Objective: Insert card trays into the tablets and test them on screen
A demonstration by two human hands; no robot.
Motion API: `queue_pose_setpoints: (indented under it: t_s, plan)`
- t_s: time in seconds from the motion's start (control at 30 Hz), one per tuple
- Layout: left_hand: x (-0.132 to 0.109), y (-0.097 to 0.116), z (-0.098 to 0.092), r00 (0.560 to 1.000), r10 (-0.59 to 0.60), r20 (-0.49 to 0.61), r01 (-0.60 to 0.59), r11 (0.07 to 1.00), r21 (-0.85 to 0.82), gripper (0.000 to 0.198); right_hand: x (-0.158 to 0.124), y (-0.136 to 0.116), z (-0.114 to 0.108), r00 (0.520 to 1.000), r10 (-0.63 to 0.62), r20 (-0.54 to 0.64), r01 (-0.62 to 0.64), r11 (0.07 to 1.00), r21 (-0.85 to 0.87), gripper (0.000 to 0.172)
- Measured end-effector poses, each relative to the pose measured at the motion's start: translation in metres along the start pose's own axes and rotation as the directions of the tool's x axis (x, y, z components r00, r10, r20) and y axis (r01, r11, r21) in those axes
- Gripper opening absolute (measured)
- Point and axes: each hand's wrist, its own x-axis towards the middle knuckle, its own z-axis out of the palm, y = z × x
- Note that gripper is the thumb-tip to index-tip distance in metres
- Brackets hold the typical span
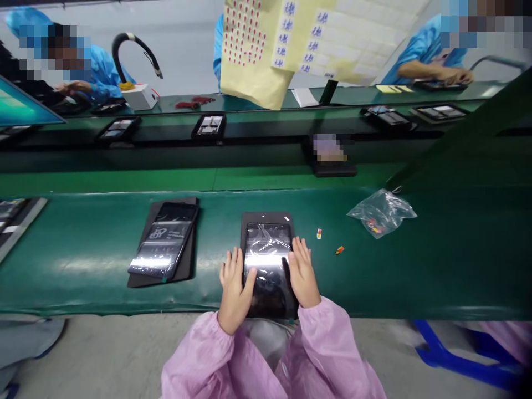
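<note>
A black tablet [266, 244] with a glossy film on its screen lies on a dark pad at the near edge of the green bench [91, 260]. My left hand [235, 288] rests flat along the tablet's left side, its thumb on the screen. On the right side my right hand [302, 270] lies flat too, fingers stretched forward and thumb on the glass. Both hands press on the tablet without gripping it. Pink sleeves cover both wrists.
A second tablet [164, 244] on a dark pad lies to the left. A clear plastic bag [382, 211] and two small coloured bits [339, 250] lie to the right. Trays sit on the belt behind. People in blue coats work across; yellow label sheets [291, 44] hang overhead.
</note>
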Motion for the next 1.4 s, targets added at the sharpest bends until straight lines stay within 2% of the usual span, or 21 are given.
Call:
queue_pose_setpoints:
  t_s: [0.07,0.13,0.23,0.33,0.4,0.53,0.63,0.73,0.83,0.9,0.97,1.03,1.07,1.13,1.23,1.3,1.4]
  plan:
    - [0.002,0.001,0.0,1.0,0.011,0.024,-0.011,1.0,-0.009,0.056,0.0,0.002,-0.001,1.0,-0.024,-0.002,0.024,1.0,0.0,0.076]
    - [0.005,0.001,-0.001,1.0,0.007,-0.018,-0.007,0.999,-0.052,0.052,0.0,0.003,-0.001,1.0,-0.029,-0.007,0.03,0.999,0.017,0.078]
    - [0.008,0.003,-0.005,0.997,-0.028,-0.073,0.012,0.979,-0.201,0.043,0.0,0.004,-0.002,0.999,-0.03,-0.017,0.031,0.997,0.075,0.078]
    - [0.007,0.008,-0.01,0.995,-0.063,-0.076,0.03,0.924,-0.38,0.035,-0.006,-0.001,-0.005,0.999,-0.036,-0.023,0.04,0.98,0.197,0.069]
    - [0.004,0.015,-0.013,0.996,-0.063,-0.065,0.018,0.841,-0.541,0.037,-0.012,-0.01,-0.008,0.998,-0.051,-0.031,0.058,0.945,0.323,0.063]
    - [0.003,0.039,-0.019,0.998,-0.007,-0.068,-0.054,0.531,-0.846,0.051,-0.018,-0.04,-0.019,0.978,-0.191,-0.08,0.204,0.827,0.523,0.061]
    - [0.017,0.056,-0.027,0.983,0.077,-0.166,-0.183,0.393,-0.901,0.055,-0.006,-0.059,-0.023,0.923,-0.357,-0.142,0.376,0.764,0.524,0.061]
    - [0.044,0.061,-0.035,0.946,0.222,-0.238,-0.304,0.343,-0.889,0.061,0.011,-0.061,-0.019,0.859,-0.476,-0.188,0.504,0.719,0.479,0.063]
    - [0.075,0.057,-0.047,0.915,0.346,-0.208,-0.336,0.37,-0.866,0.049,0.021,-0.053,-0.01,0.852,-0.506,-0.134,0.508,0.736,0.447,0.073]
    - [0.093,0.059,-0.062,0.897,0.412,-0.162,-0.35,0.436,-0.829,0.042,0.022,-0.048,-0.005,0.865,-0.491,-0.102,0.485,0.765,0.424,0.079]
    - [0.107,0.07,-0.081,0.868,0.484,-0.106,-0.406,0.573,-0.712,0.037,0.019,-0.047,0.0,0.872,-0.474,-0.124,0.481,0.778,0.405,0.08]
    - [0.115,0.089,-0.1,0.833,0.553,0.002,-0.475,0.717,-0.51,0.032,0.013,-0.048,0.005,0.868,-0.458,-0.193,0.496,0.78,0.381,0.078]
    - [0.118,0.1,-0.108,0.814,0.578,0.059,-0.512,0.761,-0.398,0.03,0.01,-0.048,0.008,0.862,-0.451,-0.233,0.507,0.782,0.363,0.076]
    - [0.12,0.12,-0.116,0.77,0.622,0.141,-0.587,0.777,-0.227,0.028,0.004,-0.048,0.013,0.856,-0.429,-0.289,0.51,0.796,0.328,0.072]
    - [0.121,0.135,-0.112,0.716,0.686,0.127,-0.668,0.727,-0.159,0.022,-0.003,-0.048,0.018,0.876,-0.388,-0.288,0.469,0.826,0.314,0.069]
    - [0.118,0.135,-0.106,0.716,0.695,0.069,-0.677,0.715,-0.176,0.018,-0.004,-0.048,0.019,0.893,-0.357,-0.275,0.436,0.839,0.326,0.068]
    - [0.112,0.129,-0.1,0.754,0.656,-0.036,-0.647,0.733,-0.207,0.016,-0.002,-0.05,0.017,0.898,-0.337,-0.283,0.422,0.841,0.339,0.068]
